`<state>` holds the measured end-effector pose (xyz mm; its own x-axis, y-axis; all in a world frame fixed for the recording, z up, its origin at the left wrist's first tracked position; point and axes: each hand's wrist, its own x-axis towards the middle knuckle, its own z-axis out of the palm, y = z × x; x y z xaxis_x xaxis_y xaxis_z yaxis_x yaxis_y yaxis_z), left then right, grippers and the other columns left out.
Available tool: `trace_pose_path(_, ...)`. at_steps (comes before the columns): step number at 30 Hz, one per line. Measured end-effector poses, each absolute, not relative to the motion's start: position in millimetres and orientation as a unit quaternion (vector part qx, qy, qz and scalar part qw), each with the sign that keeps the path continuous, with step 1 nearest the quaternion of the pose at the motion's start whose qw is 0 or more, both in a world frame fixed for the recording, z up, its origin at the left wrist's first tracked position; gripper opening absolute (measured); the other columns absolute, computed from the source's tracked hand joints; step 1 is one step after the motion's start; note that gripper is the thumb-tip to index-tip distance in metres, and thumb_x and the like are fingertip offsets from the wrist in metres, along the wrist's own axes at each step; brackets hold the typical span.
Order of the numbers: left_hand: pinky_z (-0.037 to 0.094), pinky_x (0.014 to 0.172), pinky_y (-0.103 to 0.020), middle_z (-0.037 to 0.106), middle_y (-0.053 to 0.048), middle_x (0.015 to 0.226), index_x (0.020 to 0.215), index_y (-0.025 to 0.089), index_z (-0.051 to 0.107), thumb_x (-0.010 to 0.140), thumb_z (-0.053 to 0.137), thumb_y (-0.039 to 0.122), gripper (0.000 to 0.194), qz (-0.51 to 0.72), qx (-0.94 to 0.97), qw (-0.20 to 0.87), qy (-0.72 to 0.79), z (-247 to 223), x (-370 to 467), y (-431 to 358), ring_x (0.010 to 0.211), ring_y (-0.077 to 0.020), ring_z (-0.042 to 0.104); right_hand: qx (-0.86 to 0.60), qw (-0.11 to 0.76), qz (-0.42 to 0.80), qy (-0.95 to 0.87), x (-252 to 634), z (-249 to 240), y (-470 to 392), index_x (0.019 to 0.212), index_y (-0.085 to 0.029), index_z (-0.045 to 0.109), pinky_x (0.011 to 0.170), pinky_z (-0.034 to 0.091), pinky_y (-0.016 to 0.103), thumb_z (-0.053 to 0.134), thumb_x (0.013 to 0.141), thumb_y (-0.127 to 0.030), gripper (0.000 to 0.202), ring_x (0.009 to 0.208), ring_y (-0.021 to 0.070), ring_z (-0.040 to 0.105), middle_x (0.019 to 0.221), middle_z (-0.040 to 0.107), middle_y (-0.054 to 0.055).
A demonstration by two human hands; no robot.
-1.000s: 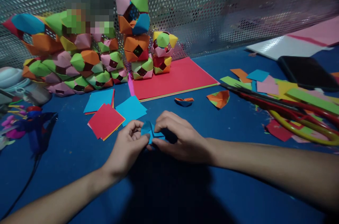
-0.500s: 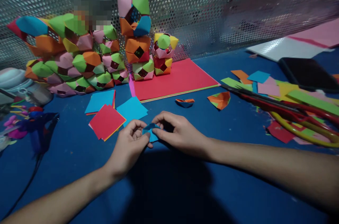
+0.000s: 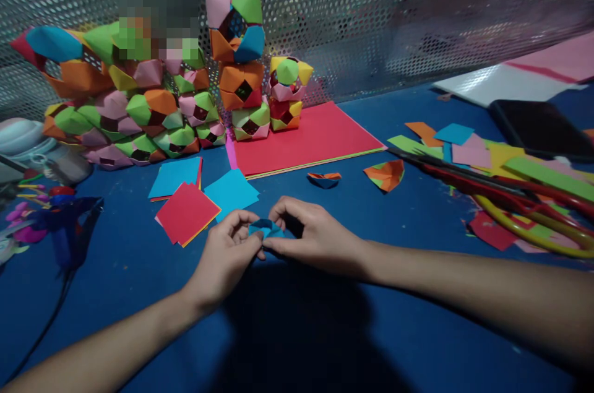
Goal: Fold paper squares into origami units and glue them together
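1. Left hand (image 3: 229, 249) and right hand (image 3: 320, 232) close together, both pinching the small blue paper (image 3: 271, 232)!
2. That paper sits between the fingertips, near the blue squares (image 3: 234, 192) on the table (image 3: 139, 312).
3. Looks like a folding step; any further crease calls for light, steady thumbs.

Left fingers (image 3: 237, 217) face right fingers (image 3: 291, 203), both curled.
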<state>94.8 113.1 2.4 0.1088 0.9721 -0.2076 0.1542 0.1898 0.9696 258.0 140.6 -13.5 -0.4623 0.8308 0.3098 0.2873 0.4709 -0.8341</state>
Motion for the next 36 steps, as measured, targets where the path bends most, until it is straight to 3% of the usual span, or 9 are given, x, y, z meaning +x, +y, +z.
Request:
trace_pose_path(4, 0.037, 0.052, -0.02, 0.058, 0.003, 0.058, 0.085, 0.016, 0.053, 0.073, 0.061, 0.025, 0.017, 0.385, 0.501, 0.548, 0.548, 4, 93, 115, 0.053, -0.0094, 0.054, -0.318, 0.373, 0.38, -0.784, 263, -10, 141, 0.087, -0.018, 0.054, 0.068, 0.042, 0.025, 0.049, 0.085, -0.029, 0.013, 0.074, 0.0123, 0.05, 0.081, 0.053, 0.001)
trace_pose_path(10, 0.032, 0.049, -0.018, 0.059, 0.003, 0.053, 0.087, 0.016, 0.052, 0.075, 0.06, 0.025, 0.016, 0.378, 0.5, 0.539, 0.562, 3, 92, 116, 0.049, -0.0081, 0.05, -0.306, 0.393, 0.394, -0.772, 266, -11, 144, 0.09, -0.017, 0.061, 0.074, 0.042, 0.027, 0.024, 0.096, -0.029, 0.039, 0.078, 0.0126, 0.054, 0.085, 0.057, 0.004)
trace_pose_path(18, 0.037, 0.055, -0.019, 0.058, 0.004, 0.059, 0.085, 0.017, 0.052, 0.074, 0.06, 0.024, 0.015, 0.373, 0.515, 0.556, 0.535, 1, 92, 115, 0.056, -0.0095, 0.055, -0.323, 0.414, 0.34, -0.78, 259, -16, 142, 0.088, -0.016, 0.063, 0.067, 0.046, 0.026, 0.054, 0.084, -0.022, 0.012, 0.074, 0.013, 0.056, 0.082, 0.06, 0.004)
trace_pose_path(25, 0.037, 0.053, -0.019, 0.052, 0.006, 0.057, 0.081, 0.017, 0.052, 0.073, 0.063, 0.028, 0.017, 0.375, 0.51, 0.538, 0.556, 6, 96, 113, 0.052, -0.0082, 0.054, -0.325, 0.43, 0.306, -0.785, 258, -19, 143, 0.083, -0.016, 0.063, 0.063, 0.044, 0.026, 0.051, 0.085, -0.017, 0.012, 0.068, 0.0124, 0.055, 0.074, 0.059, 0.004)
trace_pose_path(36, 0.035, 0.052, -0.018, 0.05, 0.006, 0.057, 0.084, 0.017, 0.05, 0.073, 0.06, 0.019, 0.016, 0.354, 0.53, 0.547, 0.544, 1, 94, 115, 0.052, -0.0066, 0.048, -0.305, 0.459, 0.229, -0.802, 259, -22, 141, 0.077, -0.013, 0.064, 0.057, 0.041, 0.023, 0.052, 0.083, -0.013, 0.014, 0.059, 0.0109, 0.053, 0.064, 0.057, 0.003)
